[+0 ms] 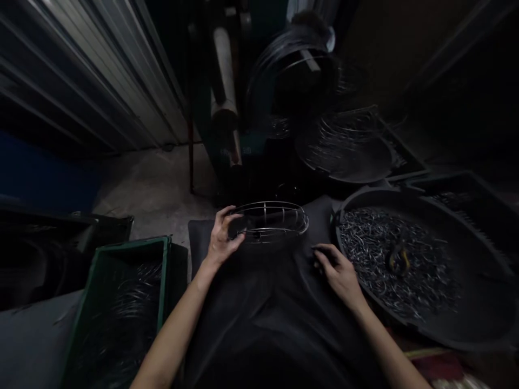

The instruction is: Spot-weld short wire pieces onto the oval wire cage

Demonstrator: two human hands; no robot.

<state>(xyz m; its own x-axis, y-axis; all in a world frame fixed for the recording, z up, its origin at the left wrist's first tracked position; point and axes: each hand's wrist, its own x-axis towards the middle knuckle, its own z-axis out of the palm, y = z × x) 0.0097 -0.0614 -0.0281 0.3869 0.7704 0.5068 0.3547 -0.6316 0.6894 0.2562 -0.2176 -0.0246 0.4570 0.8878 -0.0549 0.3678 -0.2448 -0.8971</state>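
An oval wire frame [265,205], made of two rings joined by short cross wires, is held level above the dark apron [263,292] over the lap. My left hand [225,235] grips its left end, with the thumb in front and the fingers curled behind. Apart from the frame, to its lower right, is my right hand [334,266]. Its thumb and fingers are drawn together over the apron, and whatever is between them is too dark to make out.
On the right stands a wide black basin [482,302] of small bent wire pieces [365,254], with a yellow-handled tool [401,262] on them. A green crate [167,270] of curved wires is at left. Ahead rises a machine [225,102]; another wire-filled basin [348,170] sits behind.
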